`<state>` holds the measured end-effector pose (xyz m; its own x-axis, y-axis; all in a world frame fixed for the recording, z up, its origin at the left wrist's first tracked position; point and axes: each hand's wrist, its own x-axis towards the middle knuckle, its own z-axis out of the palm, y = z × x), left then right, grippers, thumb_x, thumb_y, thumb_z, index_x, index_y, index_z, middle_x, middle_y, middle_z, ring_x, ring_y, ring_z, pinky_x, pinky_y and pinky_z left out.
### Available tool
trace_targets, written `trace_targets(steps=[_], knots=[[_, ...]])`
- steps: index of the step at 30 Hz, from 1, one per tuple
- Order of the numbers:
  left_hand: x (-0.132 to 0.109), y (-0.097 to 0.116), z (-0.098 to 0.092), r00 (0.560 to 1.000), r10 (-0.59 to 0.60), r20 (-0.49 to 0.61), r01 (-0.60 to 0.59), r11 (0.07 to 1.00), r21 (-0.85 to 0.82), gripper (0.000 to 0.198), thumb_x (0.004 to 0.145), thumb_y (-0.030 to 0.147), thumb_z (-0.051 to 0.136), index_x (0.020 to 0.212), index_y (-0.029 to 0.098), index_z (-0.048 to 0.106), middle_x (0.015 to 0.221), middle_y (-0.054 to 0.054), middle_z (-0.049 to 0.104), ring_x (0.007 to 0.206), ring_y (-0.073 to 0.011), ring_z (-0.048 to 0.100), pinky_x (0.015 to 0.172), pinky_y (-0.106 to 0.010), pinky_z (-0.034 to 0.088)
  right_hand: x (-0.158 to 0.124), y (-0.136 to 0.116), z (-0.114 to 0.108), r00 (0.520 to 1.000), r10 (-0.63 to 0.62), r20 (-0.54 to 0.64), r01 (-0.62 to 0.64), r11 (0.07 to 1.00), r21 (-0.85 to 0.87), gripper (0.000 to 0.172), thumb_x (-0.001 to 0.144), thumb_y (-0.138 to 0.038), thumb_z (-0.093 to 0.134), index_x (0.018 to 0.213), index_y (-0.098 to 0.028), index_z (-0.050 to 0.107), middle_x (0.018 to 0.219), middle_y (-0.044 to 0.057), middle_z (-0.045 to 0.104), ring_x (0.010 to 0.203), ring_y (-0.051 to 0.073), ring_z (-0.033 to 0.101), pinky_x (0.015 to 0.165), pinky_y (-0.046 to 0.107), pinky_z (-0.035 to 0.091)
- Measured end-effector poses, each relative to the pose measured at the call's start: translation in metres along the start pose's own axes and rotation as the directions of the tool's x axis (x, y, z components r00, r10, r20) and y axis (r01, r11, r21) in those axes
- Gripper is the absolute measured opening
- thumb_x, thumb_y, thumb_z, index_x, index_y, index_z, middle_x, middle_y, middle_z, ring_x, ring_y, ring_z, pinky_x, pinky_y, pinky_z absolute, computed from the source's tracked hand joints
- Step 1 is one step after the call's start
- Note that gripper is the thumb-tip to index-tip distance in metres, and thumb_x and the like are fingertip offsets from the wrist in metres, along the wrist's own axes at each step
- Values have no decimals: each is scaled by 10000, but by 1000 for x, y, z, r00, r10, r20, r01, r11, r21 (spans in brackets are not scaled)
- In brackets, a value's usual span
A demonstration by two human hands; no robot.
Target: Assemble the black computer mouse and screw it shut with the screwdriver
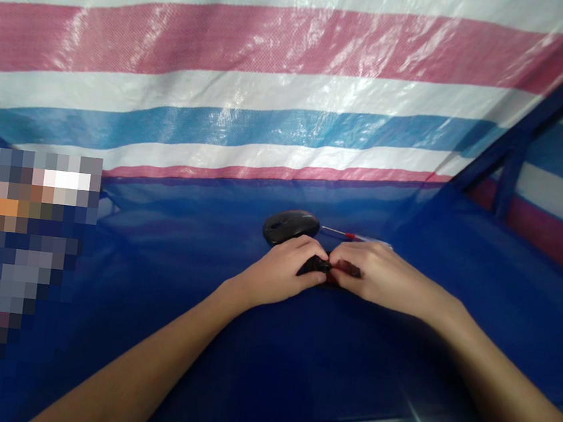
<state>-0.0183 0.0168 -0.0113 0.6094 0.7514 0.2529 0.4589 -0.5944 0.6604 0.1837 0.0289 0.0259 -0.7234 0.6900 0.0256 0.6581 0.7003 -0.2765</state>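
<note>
My left hand (288, 269) and my right hand (380, 275) meet just above the blue surface, fingers closed on a small black plastic piece (313, 265). A dark, reddish-brown part (348, 268) shows at the right fingertips; whether it belongs to the same piece, I cannot tell. The fingers cover much of what they grip. Right behind my left hand lies a black computer mouse (291, 224). A thin screwdriver (352, 236), with a metal shaft and a red collar, rests behind my right hand, which partly hides its pale handle.
A blue-covered table (199, 229) spreads under the hands. Behind it hangs a striped plastic sheet (254, 87) in white, red and blue. A dark blue frame bar (532, 123) slants along the right. The left side is blurred by a pixelated patch.
</note>
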Motion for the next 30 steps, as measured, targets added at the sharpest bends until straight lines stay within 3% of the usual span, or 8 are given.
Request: trace_targets(steps=[5,9,15,22,26,30], knots=[[0,-1,2,1000,11,-2,-11,1000,16,199,874,290,531,1055,209,549,1101,-42,591,1045,-173,546,949,-310,396,0,0,0,999,-4,45,4,1000,-17,134,822,-149,488,721,-190,567,733,-13,638,653,126,577,616,242,370],[0,0,1,1000,-15,-9,15,1000,20,194,867,292,534,1041,208,532,1071,-39,590,1023,-181,548,926,-324,408,-1,0,-2,1000,-15,12,15,1000,-8,106,836,-178,496,811,-205,595,761,-12,647,679,138,591,649,253,396],[1,2,1,998,-59,-12,59,998,13,198,846,299,555,1013,199,517,1029,-40,592,977,-186,559,885,-331,427,-1,0,0,997,-63,-55,64,998,19,130,863,-192,496,860,-214,624,803,-6,677,717,147,626,831,307,405],[0,0,4,999,-24,-29,24,999,28,197,853,298,550,1022,199,527,1089,-50,581,1048,-181,543,949,-317,402,1,0,0,1000,-30,-4,30,1000,-8,134,843,-164,496,783,-193,613,734,-1,658,655,139,603,619,245,388],[0,-1,4,1000,-26,-16,26,999,36,202,854,311,552,1023,202,534,1093,-50,588,1056,-182,543,961,-325,396,2,-1,-2,998,-18,58,19,999,-26,163,844,-175,489,714,-184,588,712,1,648,632,133,593,588,236,372],[1,0,3,999,-35,-11,36,999,36,195,848,301,557,1011,196,538,1067,-47,591,1023,-182,552,932,-322,411,0,-2,-3,999,-3,41,4,1000,-28,109,847,-195,498,798,-200,595,710,-10,645,632,140,588,585,244,373]])
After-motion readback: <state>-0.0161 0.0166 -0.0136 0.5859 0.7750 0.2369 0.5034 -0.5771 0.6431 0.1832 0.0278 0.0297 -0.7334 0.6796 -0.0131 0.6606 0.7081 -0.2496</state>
